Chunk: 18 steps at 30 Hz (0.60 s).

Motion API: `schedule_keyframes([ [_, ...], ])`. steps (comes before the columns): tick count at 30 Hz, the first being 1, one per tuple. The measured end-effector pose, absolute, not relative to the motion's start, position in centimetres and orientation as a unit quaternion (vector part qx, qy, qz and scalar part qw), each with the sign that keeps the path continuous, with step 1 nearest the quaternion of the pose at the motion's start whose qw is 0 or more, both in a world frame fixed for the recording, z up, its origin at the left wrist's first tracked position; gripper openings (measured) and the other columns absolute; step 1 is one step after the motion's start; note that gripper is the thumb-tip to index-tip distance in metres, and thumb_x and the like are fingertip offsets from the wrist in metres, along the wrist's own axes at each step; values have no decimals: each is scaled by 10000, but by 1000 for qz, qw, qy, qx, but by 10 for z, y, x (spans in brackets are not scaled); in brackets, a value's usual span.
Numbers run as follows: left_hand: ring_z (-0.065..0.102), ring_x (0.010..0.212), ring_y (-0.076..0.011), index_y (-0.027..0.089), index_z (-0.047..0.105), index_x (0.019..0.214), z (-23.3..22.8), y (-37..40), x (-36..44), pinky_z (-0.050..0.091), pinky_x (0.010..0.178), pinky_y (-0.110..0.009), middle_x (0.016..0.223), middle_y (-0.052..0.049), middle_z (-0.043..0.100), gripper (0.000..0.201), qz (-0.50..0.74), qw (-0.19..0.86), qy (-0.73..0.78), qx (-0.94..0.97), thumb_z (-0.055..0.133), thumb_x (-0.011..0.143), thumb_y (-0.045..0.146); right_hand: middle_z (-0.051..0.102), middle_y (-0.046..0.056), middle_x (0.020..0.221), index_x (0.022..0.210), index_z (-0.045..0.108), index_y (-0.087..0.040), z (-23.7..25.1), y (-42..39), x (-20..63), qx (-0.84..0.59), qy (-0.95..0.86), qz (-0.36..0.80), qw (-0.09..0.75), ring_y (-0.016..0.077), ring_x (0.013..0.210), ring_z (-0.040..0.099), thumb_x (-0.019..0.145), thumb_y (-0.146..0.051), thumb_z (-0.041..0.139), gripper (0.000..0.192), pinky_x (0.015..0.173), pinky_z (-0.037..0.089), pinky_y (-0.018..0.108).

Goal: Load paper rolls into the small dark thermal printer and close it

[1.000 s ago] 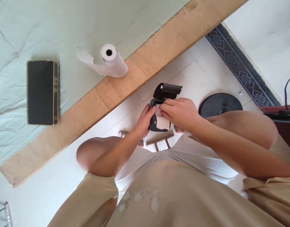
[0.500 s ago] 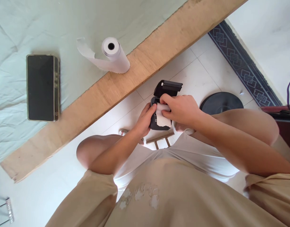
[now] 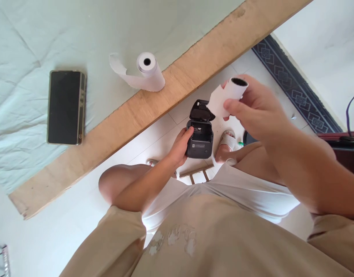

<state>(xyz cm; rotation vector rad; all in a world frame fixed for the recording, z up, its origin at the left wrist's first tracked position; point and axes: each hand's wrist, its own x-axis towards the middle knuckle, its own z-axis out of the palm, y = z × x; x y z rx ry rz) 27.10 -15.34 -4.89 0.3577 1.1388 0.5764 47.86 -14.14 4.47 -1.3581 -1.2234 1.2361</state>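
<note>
Right hand (image 3: 259, 109): fingers pinched round the paper roll (image 3: 234, 92), now lifted out
Left hand (image 3: 181, 146): curled firmly round the portable printer (image 3: 200, 149) (bay (image 3: 205, 135) bared)

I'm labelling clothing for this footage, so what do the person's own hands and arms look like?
The left hand and right hand are bare, with no glove, ring or watch in view. The forearms are uncovered too, with no bands or markings visible. Loose tan sleeves, short and plain, cover the upper arms.
</note>
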Motion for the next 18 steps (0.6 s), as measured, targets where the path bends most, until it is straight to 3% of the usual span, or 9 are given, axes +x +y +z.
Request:
schedule_keyframes([
  [4,740,815,-189,206,697,1020,-47,-154,273,566,753,-309,937,-17,783,408,261,794,523,167,916,909,532,683,46,1187,1173,614,-236,79,-107,471,-560,-629,340,419,133,1005,676,939,-261,663,240,850,572,289],
  [7,746,847,-197,205,694,1008,-47,-154,272,566,775,-312,935,-21,780,416,260,797,517,173,922,904,537,696,32,1347,1247,619,-264,92,-71,462,-592,-696,209,349,176,1248,671,973,-219,631,278,1126,548,332],
  [9,741,847,-198,207,698,1012,-46,-154,271,558,780,-315,937,-19,777,439,260,800,512,173,936,886,553,707,40,1370,1365,614,-257,90,-49,457,-631,-701,184,275,215,1315,667,1007,-191,606,364,1256,487,378],
  [12,724,815,-185,211,710,1034,-45,-154,270,540,761,-310,937,-10,772,444,253,804,514,163,935,885,563,688,102,1505,1613,527,-159,80,-31,455,-651,-703,196,211,267,1399,654,1032,-179,579,583,1292,450,446],
  [15,713,799,-182,218,703,1028,-45,-154,269,529,743,-305,912,-1,760,446,249,808,511,154,937,878,567,613,167,1636,1628,552,-87,75,-37,453,-607,-734,96,289,326,1528,571,1014,-287,657,654,1351,375,514],
  [18,717,829,-179,217,699,1036,-44,-153,269,543,770,-304,932,-3,765,469,253,812,503,154,954,859,569,705,130,1412,1484,653,-99,81,-54,436,-545,-760,27,354,276,1351,662,1053,-350,531,514,1225,483,445],
])
